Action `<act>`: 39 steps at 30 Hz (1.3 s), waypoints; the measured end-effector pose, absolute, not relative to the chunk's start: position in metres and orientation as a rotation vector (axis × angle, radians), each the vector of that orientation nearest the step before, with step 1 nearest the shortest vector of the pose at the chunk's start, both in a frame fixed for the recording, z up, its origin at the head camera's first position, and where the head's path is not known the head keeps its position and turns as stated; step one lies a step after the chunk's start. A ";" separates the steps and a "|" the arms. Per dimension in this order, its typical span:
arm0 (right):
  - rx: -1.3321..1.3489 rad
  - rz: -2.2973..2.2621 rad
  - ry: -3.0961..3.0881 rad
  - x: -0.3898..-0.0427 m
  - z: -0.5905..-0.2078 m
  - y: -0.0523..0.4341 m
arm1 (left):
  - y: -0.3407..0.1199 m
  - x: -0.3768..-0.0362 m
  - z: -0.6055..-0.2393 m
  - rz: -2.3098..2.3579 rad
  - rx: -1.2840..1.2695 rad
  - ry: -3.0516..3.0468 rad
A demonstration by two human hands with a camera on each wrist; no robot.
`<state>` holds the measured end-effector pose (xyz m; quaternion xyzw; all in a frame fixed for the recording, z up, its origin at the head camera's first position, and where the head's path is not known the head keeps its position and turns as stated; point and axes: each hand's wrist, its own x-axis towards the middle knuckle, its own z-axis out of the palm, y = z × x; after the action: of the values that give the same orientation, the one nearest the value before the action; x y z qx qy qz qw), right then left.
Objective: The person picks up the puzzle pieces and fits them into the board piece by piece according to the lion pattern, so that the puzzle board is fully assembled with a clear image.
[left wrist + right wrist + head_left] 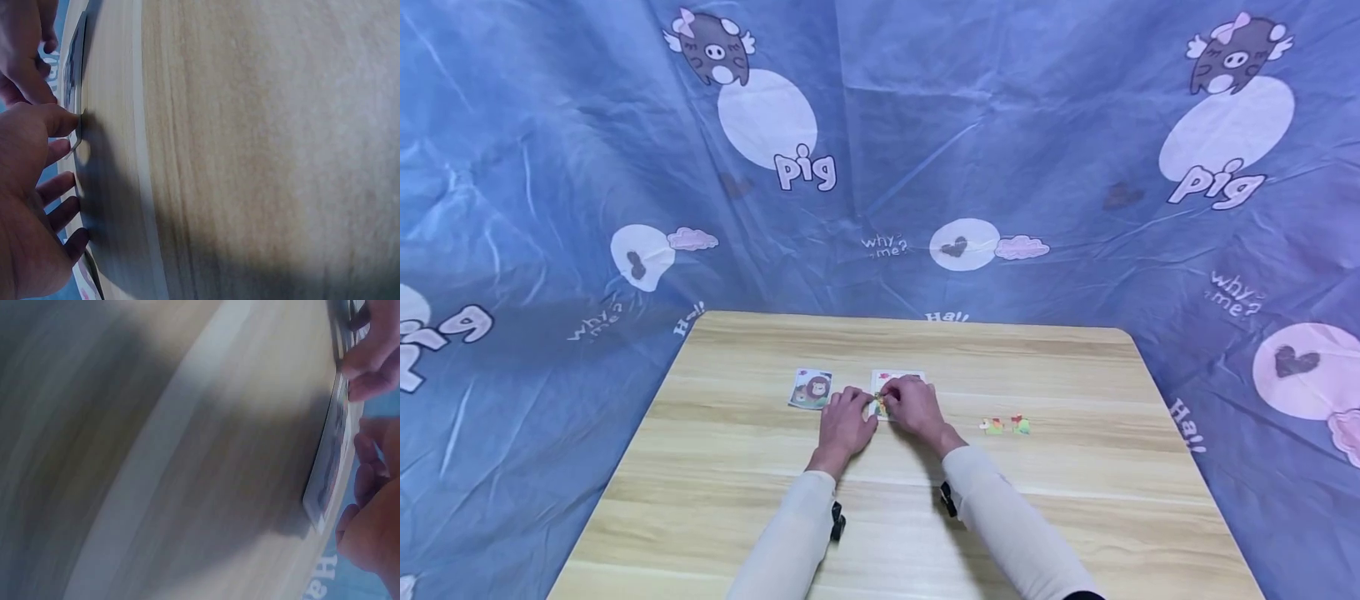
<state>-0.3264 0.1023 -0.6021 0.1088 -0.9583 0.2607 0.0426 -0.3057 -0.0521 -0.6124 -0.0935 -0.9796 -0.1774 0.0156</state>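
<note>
Item: white puzzle card (898,382), flat, thin, rectangular, pale face with small coloured marks; it lies near the middle of the wooden table (1075,500), its far edge showing beyond the fingers.

Relation: both hands meet at the card's near left corner, so the card runs away from the fingertips toward the table's far edge. The right hand (914,408) covers the card's near part, fingers curled down onto it; whether they pinch a small piece cannot be told. The left hand (846,422) sits just left of the card, fingertips at its edge, loosely bent, gripping nothing visible.

Also on the table:
- Lion card (811,389), glossy printed picture, just left of the white card.
- Two small coloured pieces (1004,426), irregular in outline, well right of the white card.

Surface: light wood grain, smooth, rounded corners.
</note>
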 end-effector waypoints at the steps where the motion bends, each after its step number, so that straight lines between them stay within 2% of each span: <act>1: 0.338 0.761 -2.930 -0.325 -0.602 0.104 | -0.052 -0.306 -0.611 -0.549 -0.293 -3.046; 10: 0.519 0.511 -3.043 -0.316 -0.603 0.111 | -0.052 -0.304 -0.611 -0.565 -0.294 -3.050; 32: 0.625 0.199 -3.069 -0.318 -0.593 0.100 | -0.052 -0.305 -0.615 -0.535 -0.288 -3.052; 39: 0.546 0.134 -3.102 -0.318 -0.596 0.093 | -0.051 -0.305 -0.611 -0.544 -0.270 -3.073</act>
<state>-0.3179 0.0935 -0.5956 0.1732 -0.9840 0.0426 -0.0054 -0.3052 -0.0515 -0.6107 -0.0863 -0.9810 -0.1736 0.0048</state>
